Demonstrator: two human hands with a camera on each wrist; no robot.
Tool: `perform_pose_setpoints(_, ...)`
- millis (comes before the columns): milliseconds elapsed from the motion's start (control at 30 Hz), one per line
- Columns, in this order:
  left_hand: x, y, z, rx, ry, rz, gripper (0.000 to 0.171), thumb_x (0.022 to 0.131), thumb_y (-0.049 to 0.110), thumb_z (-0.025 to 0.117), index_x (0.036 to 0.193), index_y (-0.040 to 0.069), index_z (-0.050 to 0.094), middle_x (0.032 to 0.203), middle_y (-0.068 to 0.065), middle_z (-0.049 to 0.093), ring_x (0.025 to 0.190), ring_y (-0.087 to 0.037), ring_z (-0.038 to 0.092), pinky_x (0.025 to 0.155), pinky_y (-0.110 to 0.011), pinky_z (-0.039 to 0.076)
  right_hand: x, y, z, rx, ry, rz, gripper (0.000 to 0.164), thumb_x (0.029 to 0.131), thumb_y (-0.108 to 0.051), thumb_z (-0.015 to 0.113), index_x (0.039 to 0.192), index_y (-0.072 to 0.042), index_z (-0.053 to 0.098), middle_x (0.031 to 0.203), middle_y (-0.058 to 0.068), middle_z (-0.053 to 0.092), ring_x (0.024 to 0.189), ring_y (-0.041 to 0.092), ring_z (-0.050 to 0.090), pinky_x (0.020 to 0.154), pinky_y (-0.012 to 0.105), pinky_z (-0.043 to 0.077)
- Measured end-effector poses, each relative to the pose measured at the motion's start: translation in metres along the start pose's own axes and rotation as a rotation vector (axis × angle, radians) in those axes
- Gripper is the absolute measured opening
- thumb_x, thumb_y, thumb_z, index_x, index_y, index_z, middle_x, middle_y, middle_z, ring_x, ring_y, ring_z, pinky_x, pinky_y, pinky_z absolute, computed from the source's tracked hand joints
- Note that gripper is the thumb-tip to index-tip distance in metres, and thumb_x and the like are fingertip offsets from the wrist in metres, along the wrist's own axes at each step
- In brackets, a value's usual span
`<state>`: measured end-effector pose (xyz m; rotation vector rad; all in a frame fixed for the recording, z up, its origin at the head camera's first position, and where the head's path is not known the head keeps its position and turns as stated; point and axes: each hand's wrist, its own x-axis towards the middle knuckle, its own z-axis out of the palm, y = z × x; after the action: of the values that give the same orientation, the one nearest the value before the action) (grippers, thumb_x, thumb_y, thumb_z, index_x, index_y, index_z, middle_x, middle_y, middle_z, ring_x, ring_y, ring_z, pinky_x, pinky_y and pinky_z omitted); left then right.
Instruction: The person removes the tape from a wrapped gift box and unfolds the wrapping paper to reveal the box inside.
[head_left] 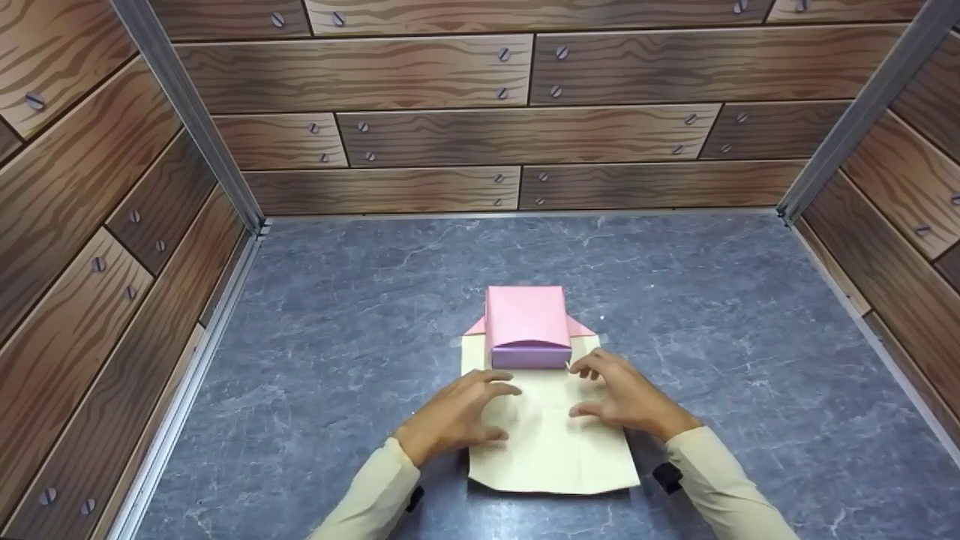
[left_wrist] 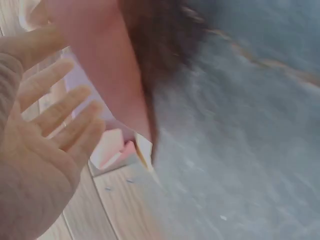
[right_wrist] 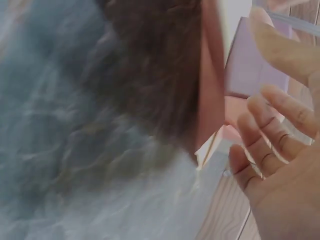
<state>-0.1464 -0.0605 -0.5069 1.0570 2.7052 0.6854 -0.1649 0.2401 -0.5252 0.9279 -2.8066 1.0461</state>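
A small box (head_left: 527, 315) with a pink top and a purple front side sits at the far end of a cream sheet of paper (head_left: 555, 465). Pink folded corners of the sheet stick out on both sides of the box. Over the sheet's left edge is my left hand (head_left: 459, 411), fingers relaxed and holding nothing. My right hand (head_left: 626, 394) hovers at the right edge, its fingertips close to the box's front right corner; whether they touch it I cannot tell. Both wrist views show the sheet's pink underside (left_wrist: 107, 55), with the near end raised off the table.
Grey marbled tabletop (head_left: 337, 337) surrounds the sheet. Wood-plank printed walls (head_left: 420, 135) close off the back and both sides, with metal rails (head_left: 199, 105) along the corners. Dark bands show at both wrists.
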Motion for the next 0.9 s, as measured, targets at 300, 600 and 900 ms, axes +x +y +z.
perform_pose_setpoints(300,0.019,0.010,-0.001,0.114,0.098,0.100,0.061,0.090,0.031,0.079,0.144,0.012,0.057,0.156,-0.009,0.044,0.143,-0.025,0.042,0.114,-0.041,0.040,0.012,-0.019,0.004,0.021,0.067,-0.108,0.049,0.078,-0.013,0.088,0.121,-0.002,0.067,0.119,0.008,0.066,0.110,0.028,0.064,0.096,0.048,0.054)
perform_pose_setpoints(600,0.028,0.002,0.000,0.190,0.151,-0.010,0.065,0.098,0.038,0.067,0.149,0.004,0.048,0.159,-0.017,0.037,0.146,-0.033,0.036,0.118,-0.047,0.033,0.016,-0.019,0.004,-0.070,0.078,-0.058,0.066,0.082,-0.014,0.085,0.138,0.004,0.056,0.142,0.017,0.054,0.132,0.036,0.051,0.110,0.052,0.043)
perform_pose_setpoints(900,0.037,-0.008,-0.009,0.211,0.202,-0.055,0.067,0.100,0.036,0.063,0.152,-0.001,0.041,0.162,-0.024,0.027,0.149,-0.037,0.029,0.120,-0.049,0.030,0.023,-0.012,-0.001,-0.074,0.141,-0.036,0.076,0.080,-0.013,0.086,0.143,0.007,0.050,0.152,0.021,0.046,0.140,0.041,0.040,0.116,0.059,0.031)
